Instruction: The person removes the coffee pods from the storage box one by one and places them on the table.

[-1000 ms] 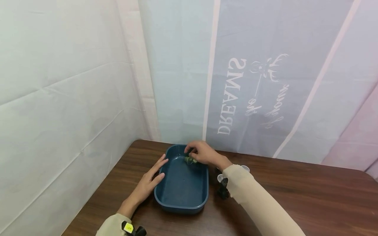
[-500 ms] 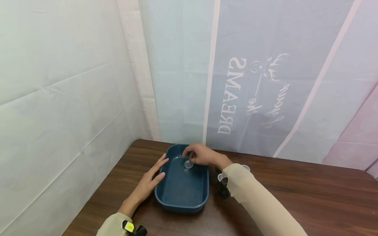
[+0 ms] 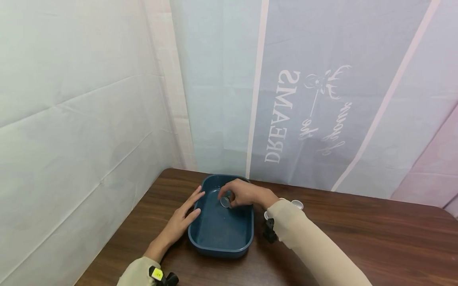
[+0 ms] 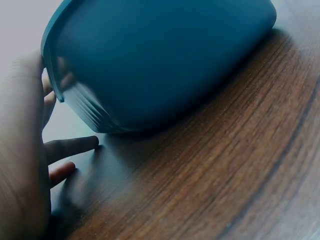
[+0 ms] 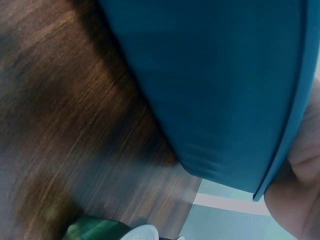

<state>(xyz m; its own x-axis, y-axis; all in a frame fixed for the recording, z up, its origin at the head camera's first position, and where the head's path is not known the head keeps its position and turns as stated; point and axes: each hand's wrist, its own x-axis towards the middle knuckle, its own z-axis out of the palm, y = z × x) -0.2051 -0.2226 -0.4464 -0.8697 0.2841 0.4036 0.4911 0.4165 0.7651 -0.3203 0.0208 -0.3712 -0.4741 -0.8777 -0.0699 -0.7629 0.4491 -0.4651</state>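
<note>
A deep blue rectangular plastic tub [image 3: 218, 234] stands on the wooden table. My left hand [image 3: 177, 223] rests against its left rim, the fingers fairly straight and spread; in the left wrist view the hand [image 4: 22, 145] is beside the tub wall [image 4: 160, 55]. Inside the tub's far right part, my right hand [image 3: 244, 194] pinches a small container with a pale round end [image 3: 225, 202] between curled fingers and thumb. That round end faces up toward the head camera, and the hand covers the rest. In the right wrist view, the tub wall [image 5: 215, 95] hides the fingertips.
Right of the tub, several small pale-ended pieces stand, one round white top [image 3: 297, 204] showing past the right sleeve [image 3: 304, 234]. A green container [image 5: 95, 229] with a white round end is low in the right wrist view. A printed cloth [image 3: 222, 99] hangs behind the table.
The thing in my right hand first showed its green side, then turned so its round end faces the camera. The right hand has shifted slightly; the left hand stays on the rim.
</note>
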